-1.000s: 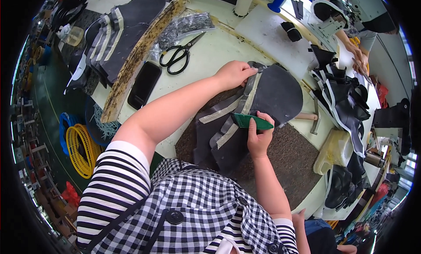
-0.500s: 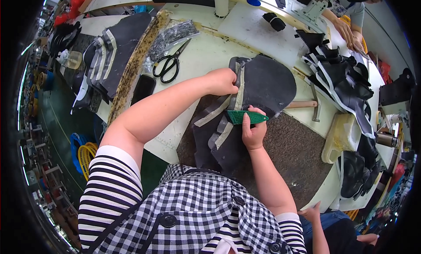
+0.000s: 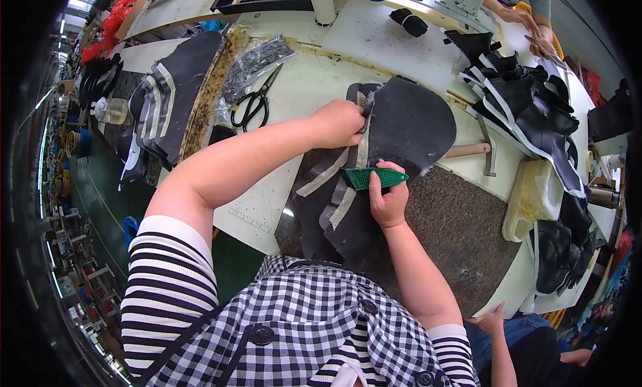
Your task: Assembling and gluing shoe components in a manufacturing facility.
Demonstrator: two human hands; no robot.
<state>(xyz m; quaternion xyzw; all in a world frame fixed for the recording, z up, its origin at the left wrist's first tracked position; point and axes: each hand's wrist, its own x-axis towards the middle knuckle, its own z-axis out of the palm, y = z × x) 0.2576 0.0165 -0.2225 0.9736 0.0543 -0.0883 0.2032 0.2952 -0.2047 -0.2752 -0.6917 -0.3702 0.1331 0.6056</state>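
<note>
1. One dark grey panel (image 3: 411, 123) with a pale strip (image 3: 363, 148) lies before you, partly over the brown board (image 3: 461, 246)
2. Your left hand (image 3: 340, 123) is curled closed at the strip, its exact hold hidden
3. Your right hand (image 3: 389, 200) grips a green tool (image 3: 376, 180) near the strip's lower end
4. Rightward, the hammer (image 3: 468, 150) bears an unreadable mark

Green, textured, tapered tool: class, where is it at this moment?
In the head view, the green, textured, tapered tool is right of centre, held in the right hand, just below the long pale strip along the rounded dark grey sheet.
</note>
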